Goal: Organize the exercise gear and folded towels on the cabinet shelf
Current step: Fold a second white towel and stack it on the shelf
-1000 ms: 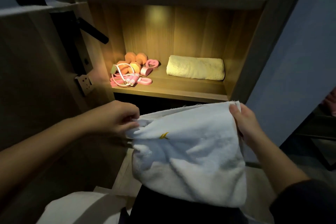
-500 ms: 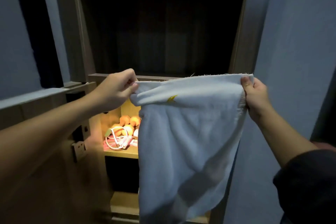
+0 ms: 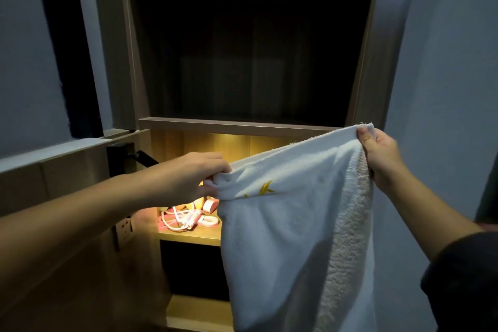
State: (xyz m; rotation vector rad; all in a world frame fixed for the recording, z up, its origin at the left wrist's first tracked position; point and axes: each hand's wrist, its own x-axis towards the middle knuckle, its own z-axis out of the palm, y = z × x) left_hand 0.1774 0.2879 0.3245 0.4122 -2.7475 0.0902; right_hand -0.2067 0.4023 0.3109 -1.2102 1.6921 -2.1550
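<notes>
A: The left hand (image 3: 194,179), what has it got?
B: Its fingers are bunched round one top corner of the white terry-cloth towel with a small yellow stitched mark (image 3: 291,224). The right hand (image 3: 382,156) pinches the other top corner, thumb on the near face, a little higher and further right.
A: So the towel is off the shelf?
B: Yes. It hangs in the air between the two hands, in front of the right part of the lit wooden cabinet shelf (image 3: 188,236), and its lower end drops out of view. Holding it by two corners lets its own weight pull it flat, which I take as squaring it up for a fold.
A: And the gear?
B: At the left end of the shelf, beyond the left hand: a pink-and-white skipping rope with loose cord (image 3: 179,219) beside a flat pink strap loop (image 3: 208,221), with something orange behind, mostly hidden. Lying to the left, it would leave the right side for towels, though the cloth covers that side.
A: Anything else?
B: The wooden cabinet door with a black lever handle (image 3: 142,159) stands open at the left. The dark upper compartment (image 3: 242,62) shows nothing I can make out.
</notes>
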